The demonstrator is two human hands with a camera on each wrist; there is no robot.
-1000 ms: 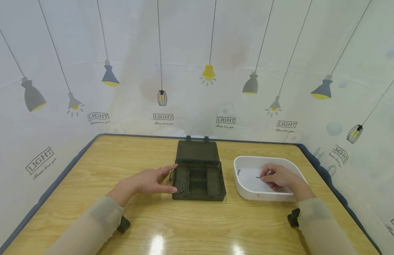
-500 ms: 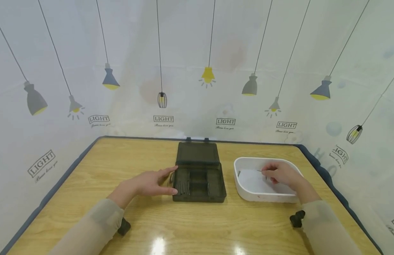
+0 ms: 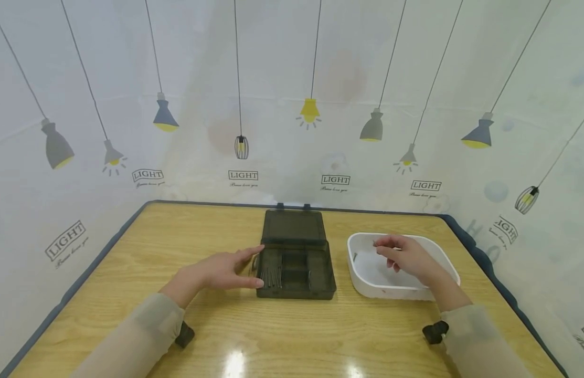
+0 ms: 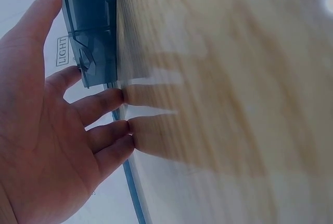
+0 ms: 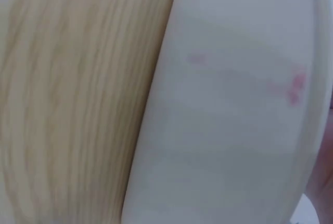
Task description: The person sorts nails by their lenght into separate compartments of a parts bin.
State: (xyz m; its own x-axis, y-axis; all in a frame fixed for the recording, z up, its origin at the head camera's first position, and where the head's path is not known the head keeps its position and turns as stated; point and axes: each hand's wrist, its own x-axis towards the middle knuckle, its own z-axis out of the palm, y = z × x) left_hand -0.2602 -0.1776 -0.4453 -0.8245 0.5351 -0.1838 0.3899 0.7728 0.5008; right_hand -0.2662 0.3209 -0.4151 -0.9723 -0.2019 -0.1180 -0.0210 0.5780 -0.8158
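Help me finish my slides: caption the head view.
Left hand at an open dark case holding slim pieces; right hand pinching a small piece over a white tray.

- Your left sleeve (image 3: 131, 336): pale beige, long, greyish toward its wrist end.
- Your right sleeve (image 3: 480, 338): matching beige, likewise faintly greyed.
- Your left wrist unit (image 3: 184, 334): small, black, blocky.
- Your right wrist unit (image 3: 433, 332): also black, angular in outline.
- Your left hand (image 3: 216, 272) and right hand (image 3: 410, 257): bare.
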